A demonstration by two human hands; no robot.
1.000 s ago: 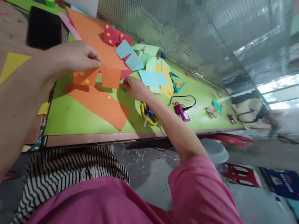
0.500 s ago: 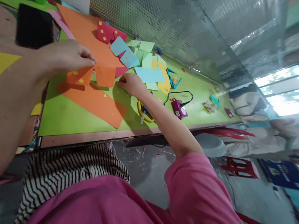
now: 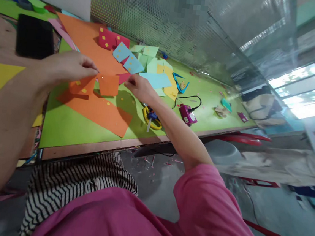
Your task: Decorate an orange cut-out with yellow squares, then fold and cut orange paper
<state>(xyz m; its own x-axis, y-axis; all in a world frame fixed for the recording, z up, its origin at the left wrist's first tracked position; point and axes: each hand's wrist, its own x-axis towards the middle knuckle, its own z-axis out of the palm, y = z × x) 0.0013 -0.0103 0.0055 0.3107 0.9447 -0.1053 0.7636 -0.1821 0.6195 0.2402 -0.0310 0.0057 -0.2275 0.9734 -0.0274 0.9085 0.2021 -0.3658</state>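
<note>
My left hand pinches the upper edge of a folded orange paper cutout near its middle notch. Small yellow squares dot the cutout's left half; its right half looks plain. Below it, a larger orange paper sheet lies on the green table cover. My right hand hovers just right of the cutout, beside a red paper piece, fingertips closed together. Whatever they hold, if anything, is too small to make out. Yellow-handled scissors lie under my right forearm.
Dotted red and blue paper cutouts lie behind, among green and yellow scraps. A purple device with a cable sits to the right. A black phone-like slab lies at left. A perforated metal panel stands along the back.
My right hand has lifted slightly away from the cutout's right side, toward the back. My left hand keeps its pinch. The view has tilted a little, and a person at far right has moved.
</note>
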